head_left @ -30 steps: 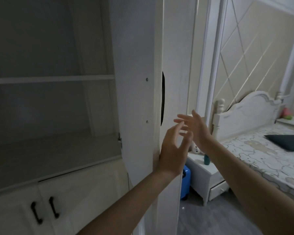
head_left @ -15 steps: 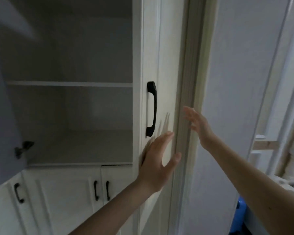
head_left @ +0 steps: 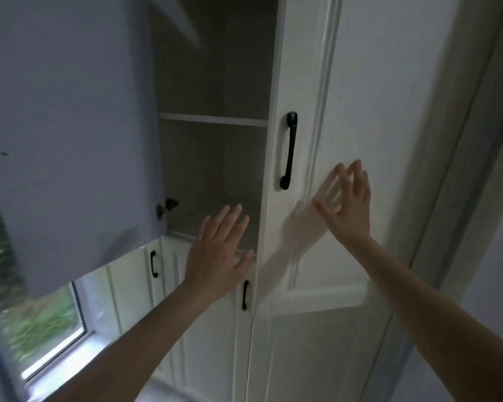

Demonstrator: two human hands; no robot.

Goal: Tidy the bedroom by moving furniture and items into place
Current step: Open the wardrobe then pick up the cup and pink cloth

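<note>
A white wardrobe fills the view. Its right upper door point(head_left: 346, 111), with a black handle point(head_left: 288, 150), stands nearly closed against the frame. My right hand point(head_left: 347, 204) is spread flat close to that door's panel, fingers straight; its shadow falls on the door. My left hand point(head_left: 219, 253) hovers with straight fingers in front of the bare shelf compartment point(head_left: 212, 175), holding nothing. The left upper door point(head_left: 67, 134) hangs swung out toward me.
Below are white lower doors with black handles point(head_left: 244, 294) point(head_left: 154, 264). A window point(head_left: 44, 320) with greenery outside lies at the lower left. The open left door's edge and hinge point(head_left: 164, 206) jut out near my left hand.
The view has swung left and the right door has swung almost closed. My right hand moved onto the door's front panel; my left hand shifted left, off the door, to the open compartment.
</note>
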